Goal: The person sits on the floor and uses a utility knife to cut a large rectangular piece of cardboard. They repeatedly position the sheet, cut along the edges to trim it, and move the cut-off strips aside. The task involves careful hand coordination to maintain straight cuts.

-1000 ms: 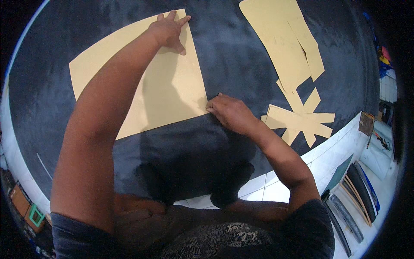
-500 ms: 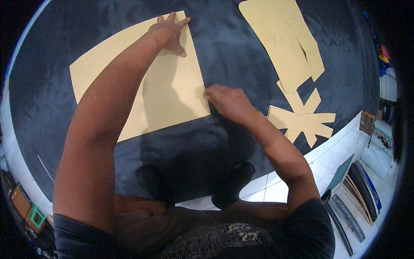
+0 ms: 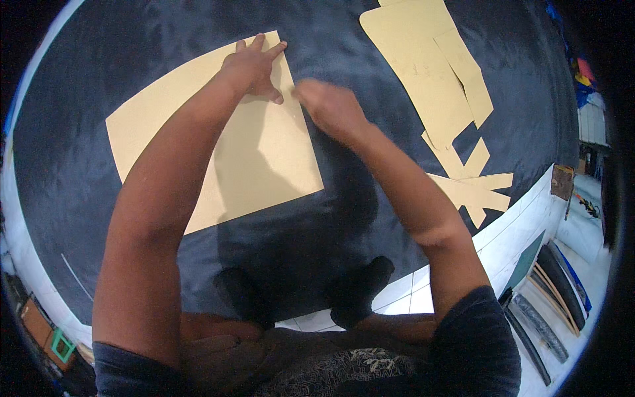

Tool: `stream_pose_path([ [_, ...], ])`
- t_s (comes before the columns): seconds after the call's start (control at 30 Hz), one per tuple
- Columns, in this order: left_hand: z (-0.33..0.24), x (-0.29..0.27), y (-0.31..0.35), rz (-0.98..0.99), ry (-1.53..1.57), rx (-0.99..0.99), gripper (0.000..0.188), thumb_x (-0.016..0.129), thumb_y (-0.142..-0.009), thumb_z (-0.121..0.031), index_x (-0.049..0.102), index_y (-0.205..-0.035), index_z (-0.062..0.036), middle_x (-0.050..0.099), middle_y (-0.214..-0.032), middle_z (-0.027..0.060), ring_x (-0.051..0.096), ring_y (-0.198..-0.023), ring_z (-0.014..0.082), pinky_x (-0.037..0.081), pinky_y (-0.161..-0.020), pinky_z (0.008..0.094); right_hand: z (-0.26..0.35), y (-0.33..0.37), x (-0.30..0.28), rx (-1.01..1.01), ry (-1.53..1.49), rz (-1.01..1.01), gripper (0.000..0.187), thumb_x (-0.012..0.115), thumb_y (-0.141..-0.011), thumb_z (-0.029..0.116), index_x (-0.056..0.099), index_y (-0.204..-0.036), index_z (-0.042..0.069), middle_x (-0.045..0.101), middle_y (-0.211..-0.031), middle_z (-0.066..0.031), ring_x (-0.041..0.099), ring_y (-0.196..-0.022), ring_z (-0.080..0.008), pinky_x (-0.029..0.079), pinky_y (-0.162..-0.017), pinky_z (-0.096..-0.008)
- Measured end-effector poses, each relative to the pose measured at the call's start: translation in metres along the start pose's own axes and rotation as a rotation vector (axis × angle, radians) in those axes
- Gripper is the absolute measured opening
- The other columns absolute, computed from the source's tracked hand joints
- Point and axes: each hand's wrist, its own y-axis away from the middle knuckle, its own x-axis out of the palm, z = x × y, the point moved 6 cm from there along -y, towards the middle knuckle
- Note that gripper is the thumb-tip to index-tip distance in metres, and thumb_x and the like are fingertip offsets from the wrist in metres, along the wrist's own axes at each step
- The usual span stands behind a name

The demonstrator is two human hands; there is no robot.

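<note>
Pale line [image 3: 77, 274]: a thin streak on the black sheet [image 3: 165, 40], to the lower left of the large cream card panel [image 3: 291, 165]; what made it cannot be told.
Cream card panel: lies on the sheet, partly under the left forearm [image 3: 185, 139]; its straight right edge seems to be the one being worked, so that edge should sit flush with the sheet along its full length.
Left hand [image 3: 251, 69]: at the panel's upper right corner, fingers wide apart and laid on the card; a sound anchor, though with the hold all at the top, the lower corner could swing, so firm, even pressure matters.
Left thumb: just inside the panel's right edge; best tucked back to leave the right hand a clear run.
Right hand [image 3: 327, 109]: beside the panel's right edge, below the left hand; fingers narrow and curled, but blur hides whether they hold anything. A light, steady pass hugging the edge, without shoving the card inward, would serve best.
Long card piece [image 3: 417, 59]: right of the panel, well apart; better left undisturbed.
Card strips [image 3: 466, 185]: right of the panel's lower corner, overlapping; the right forearm [image 3: 403, 185] should clear them.
</note>
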Motion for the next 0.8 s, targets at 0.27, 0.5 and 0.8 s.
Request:
stream_pose_path([
  [0.27, -0.004, -0.004, 0.002, 0.007, 0.009, 0.008, 0.134, 0.095, -0.053, -0.056, 0.02, -0.163, -0.0391, 0.019, -0.17, 0.014, 0.03, -0.148, 0.0493, 0.047, -0.11, 0.0605, 0.058, 0.148, -0.011, -0.054, -0.208, 0.166, 0.024, 0.063, -0.093, 0.016, 0.063, -0.115, 0.008, 0.069, -0.112, -0.0129, 0.07, -0.095, -0.0353, 0.058, -0.084, -0.0442],
  [0.5, 0.026, 0.018, 0.066, -0.318, 0.233, 0.311, 0.085, 0.079, -0.081, -0.044, 0.041, -0.152, -0.0175, 0.033, -0.162, 0.018, 0.035, -0.148, 0.0371, 0.038, -0.118, 0.0531, 0.022, 0.135, -0.048, 0.594, -0.584, -0.449, 0.02, 0.053, -0.106, 0.019, 0.064, -0.113, 0.004, 0.068, -0.108, -0.0155, 0.069, -0.097, -0.0324, 0.056, -0.083, -0.0389],
  [0.8, 0.216, 0.085, 0.181, -0.168, 0.015, -0.228, 0.099, 0.061, -0.087, -0.072, 0.022, -0.164, -0.0251, 0.024, -0.166, 0.022, 0.03, -0.151, 0.0443, 0.03, -0.113, 0.0721, 0.056, 0.135, -0.024, 0.386, -0.225, -0.202, 0.021, 0.054, -0.106, 0.022, 0.062, -0.115, 0.005, 0.065, -0.11, -0.0199, 0.065, -0.101, -0.0429, 0.054, -0.084, -0.046],
])
